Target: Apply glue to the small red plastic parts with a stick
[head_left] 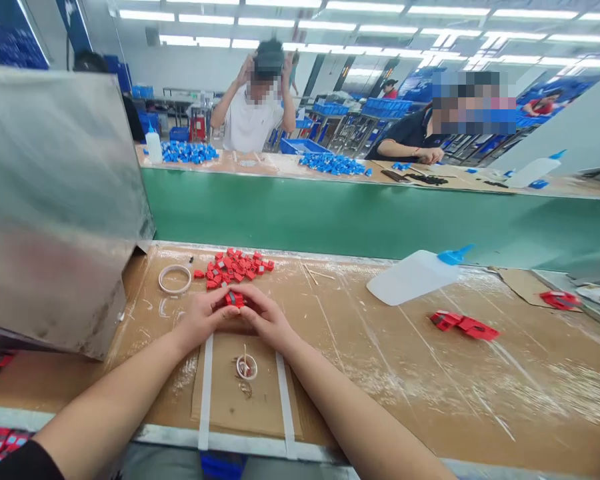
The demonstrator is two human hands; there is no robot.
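Brown surface (355, 347), left, towards far edge: one red piece (234, 299), pinched by close-set fingers of left hand (200, 319) and right hand (270, 321), beside red pile (237, 267), where a loosened pinch could lose it.

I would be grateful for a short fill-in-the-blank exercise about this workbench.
The main colour of the small piece held between the left hand and right hand is ____.
The white ring lies to the ____ of the red pile.
The nearest white bottle has a ____ cap.
The long panel beyond the bench is ____.

Missing words: red; left; blue; green.
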